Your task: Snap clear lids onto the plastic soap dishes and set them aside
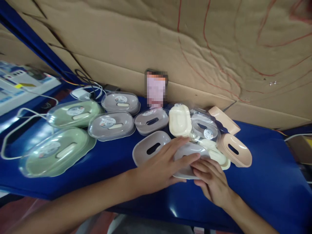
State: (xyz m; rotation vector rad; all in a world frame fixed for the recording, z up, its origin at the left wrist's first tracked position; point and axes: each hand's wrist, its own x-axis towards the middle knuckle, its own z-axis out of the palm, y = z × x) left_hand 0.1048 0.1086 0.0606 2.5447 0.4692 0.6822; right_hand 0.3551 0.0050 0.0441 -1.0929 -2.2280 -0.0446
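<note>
Both my hands are on a grey oval plastic piece (188, 149) near the front of the blue table. My left hand (165, 162) lies over its left side, fingers bent round the edge. My right hand (215, 180) grips its right end with fingers together. A grey slotted oval lid (143, 151) lies just left, partly behind my left hand. Behind the held piece are a cream oval piece (180, 120), a grey slotted piece in clear wrap (204, 126) and a cream part (218, 156). A peach slotted lid (236, 150) rests on the right.
Green oval boxes with clear covers (73, 113) and grey ones (110, 125) stand on the left. White cables (21, 112) run beside them. A phone-like device (156, 89) leans on the cardboard wall (109, 42). A peach angled piece (225, 120) lies at the back right.
</note>
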